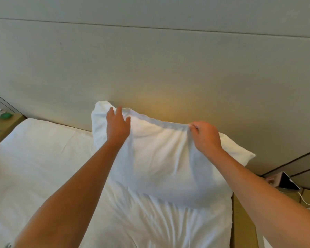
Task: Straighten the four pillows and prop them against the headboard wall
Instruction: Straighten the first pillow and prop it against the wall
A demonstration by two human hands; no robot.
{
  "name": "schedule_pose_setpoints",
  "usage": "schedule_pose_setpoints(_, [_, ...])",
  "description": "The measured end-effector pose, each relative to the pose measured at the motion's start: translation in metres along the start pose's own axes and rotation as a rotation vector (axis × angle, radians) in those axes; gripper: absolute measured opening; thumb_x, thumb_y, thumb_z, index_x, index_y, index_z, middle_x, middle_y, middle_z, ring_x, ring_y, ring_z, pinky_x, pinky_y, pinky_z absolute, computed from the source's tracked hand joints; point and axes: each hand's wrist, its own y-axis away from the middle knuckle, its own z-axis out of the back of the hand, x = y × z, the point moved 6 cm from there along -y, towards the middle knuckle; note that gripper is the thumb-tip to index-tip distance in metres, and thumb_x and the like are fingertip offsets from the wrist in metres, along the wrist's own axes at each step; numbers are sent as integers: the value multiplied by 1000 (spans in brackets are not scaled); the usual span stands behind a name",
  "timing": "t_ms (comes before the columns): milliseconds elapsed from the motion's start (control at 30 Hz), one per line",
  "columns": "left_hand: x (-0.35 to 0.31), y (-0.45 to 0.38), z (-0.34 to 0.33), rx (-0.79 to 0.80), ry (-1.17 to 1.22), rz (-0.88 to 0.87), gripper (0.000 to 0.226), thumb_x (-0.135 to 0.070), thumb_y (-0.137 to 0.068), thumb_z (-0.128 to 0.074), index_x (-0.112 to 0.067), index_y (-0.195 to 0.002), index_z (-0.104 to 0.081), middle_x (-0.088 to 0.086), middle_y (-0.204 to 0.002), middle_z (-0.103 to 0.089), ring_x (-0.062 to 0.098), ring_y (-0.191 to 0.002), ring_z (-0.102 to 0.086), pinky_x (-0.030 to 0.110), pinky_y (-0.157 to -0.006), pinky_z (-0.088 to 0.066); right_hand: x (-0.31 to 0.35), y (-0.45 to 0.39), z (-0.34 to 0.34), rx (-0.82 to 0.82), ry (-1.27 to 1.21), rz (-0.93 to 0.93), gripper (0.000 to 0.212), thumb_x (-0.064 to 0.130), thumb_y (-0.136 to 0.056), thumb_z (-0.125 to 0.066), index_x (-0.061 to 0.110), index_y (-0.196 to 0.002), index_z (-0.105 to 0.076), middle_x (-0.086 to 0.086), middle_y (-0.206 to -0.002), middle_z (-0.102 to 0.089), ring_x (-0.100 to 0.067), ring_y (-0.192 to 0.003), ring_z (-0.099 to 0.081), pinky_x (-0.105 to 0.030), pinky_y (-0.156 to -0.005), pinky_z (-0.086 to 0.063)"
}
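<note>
Pillow (pixel 161 158) cloth is pinched at its top edge by the fingers (pixel 193 126) of the right hand (pixel 207 137); they are closed tight on a small fold of the white cover, and the cloth pulls into creases under them; the fingers (pixel 118 111) of the left hand (pixel 117 125) are spread wide and lie flat on the pillow near its top left corner, holding nothing; both bare arms reach up from the bottom of the view to the pillow; the pillow is white and soft, and it leans with its top edge touching the headboard wall (pixel 150 65) while its bottom rests on the bed (pixel 43 158); a second white pillow (pixel 240 151) peeks out behind it on the right, also against the wall; I cannot tell if more pillows are there; the bed sheet is white and wrinkled below the pillow; the wall is pale grey-green with a warm yellow glow just above the pillow; on the left, beside the bed, a wooden surface (pixel 2 127) holds small green and white packets (pixel 0 114); on the right, another wooden surface (pixel 243 221) sits just beside the bed, with a dark phone (pixel 287 182) leaning up and a white cable (pixel 306 199) near it.
</note>
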Motion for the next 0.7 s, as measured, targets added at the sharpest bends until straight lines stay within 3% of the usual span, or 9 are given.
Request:
schedule_pose_setpoints(67, [6,25,-43,141,-37,49,70,-40,-101,-56,-15,-160,-26,18,-167,-21,35,-153,-21,46,-119,-29,-19,2,-19,80,134,34,31,29,-105,-53,21,-131,-66,-5,-141,-61,-27,-132,-55,-44,-110,-41])
schedule_pose_setpoints(100, [8,39,-63,203,-60,57,74,-45,-100,-56,-18,-161,-22,16,-168,-19,35,-154,-21,47,-120,-29,-31,5,-28,111,178,49,41,33,-104,-55,22,-144,-56,-6,-155,-50,-27,-143,-45,-46,-118,-35])
schedule_pose_setpoints(167, [12,66,-99,323,-67,70,78,-51,-99,-55,-22,-162,-20,13,-169,-17,33,-154,-20,46,-121,-27,-56,11,-38,145,215,50,54,40,-102,-57,23,-152,-45,-7,-164,-37,-29,-150,-36,-46,-121,-30])
schedule_pose_setpoints(233, [13,88,-126,430,-35,90,79,-52,-98,-56,-23,-162,-20,11,-170,-16,29,-156,-17,45,-121,-26,-80,14,-40,140,235,37,55,44,-101,-57,22,-150,-44,-8,-158,-42,-31,-145,-41,-46,-117,-36])
schedule_pose_setpoints(300, [11,102,-145,496,-7,105,80,-52,-97,-57,-25,-162,-20,10,-170,-15,28,-156,-16,45,-121,-27,-99,10,-32,92,245,49,43,44,-99,-57,20,-134,-51,-5,-133,-56,-32,-124,-54,-46,-102,-47])
schedule_pose_setpoints(367, [4,111,-156,519,-9,111,80,-53,-96,-58,-26,-162,-21,11,-170,-13,30,-155,-17,47,-119,-30,-113,2,-24,75,250,44,31,44,-98,-55,20,-118,-52,-1,-113,-58,-31,-108,-58,-45,-88,-50])
schedule_pose_setpoints(533, [-19,119,-173,510,-27,121,78,-53,-96,-57,-25,-161,-23,14,-169,-13,33,-155,-17,49,-116,-34,-160,-17,-29,213,292,-76,53,53,-102,-49,16,-140,-49,-6,-143,-55,-33,-123,-58,-48,-96,-52])
schedule_pose_setpoints(700, [-37,130,-185,506,-46,147,78,-54,-97,-56,-25,-161,-22,13,-169,-12,32,-155,-15,49,-116,-34,-186,-26,-49,466,259,-108,62,68,-93,-54,27,-139,-48,3,-127,-67,-28,-107,-67,-38,-76,-52])
